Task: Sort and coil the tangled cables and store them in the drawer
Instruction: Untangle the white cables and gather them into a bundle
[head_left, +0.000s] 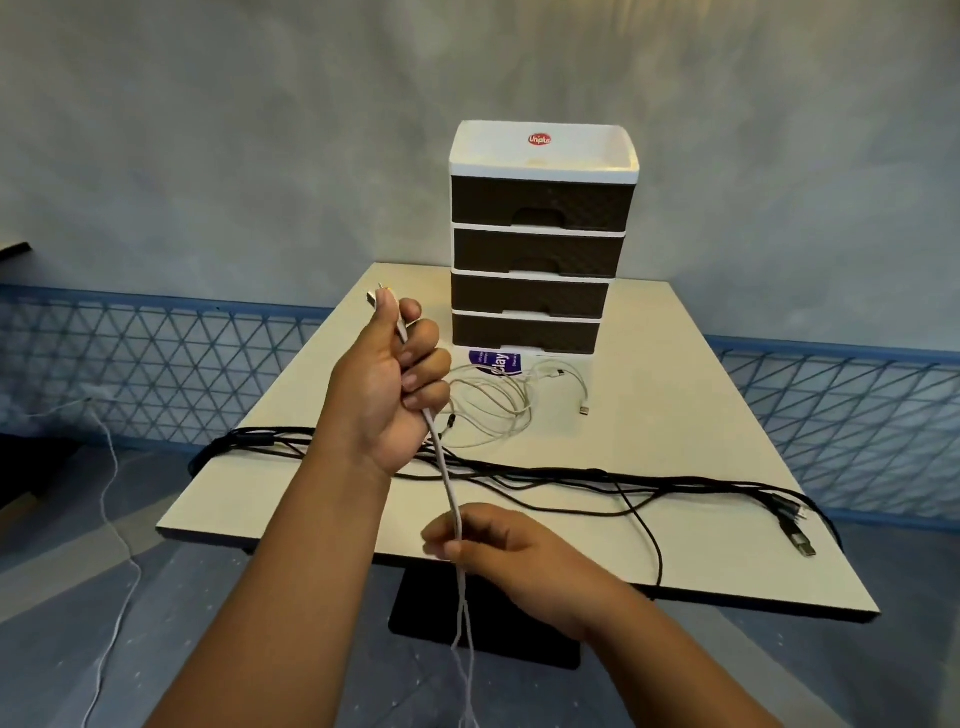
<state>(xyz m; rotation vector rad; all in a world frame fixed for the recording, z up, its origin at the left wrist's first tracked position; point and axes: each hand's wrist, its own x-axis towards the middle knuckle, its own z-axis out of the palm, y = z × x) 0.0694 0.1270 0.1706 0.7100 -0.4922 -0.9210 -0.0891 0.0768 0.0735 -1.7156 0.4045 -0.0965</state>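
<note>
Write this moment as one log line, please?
left hand: gripping white cable near plug | right hand: pinching same cable lower | black cables: on table | drawers: closed

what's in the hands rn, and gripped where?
A white cable. The left hand fists it just below the plug end, which sticks out above the thumb. The right hand pinches it lower down; the rest hangs below the table edge.
</note>
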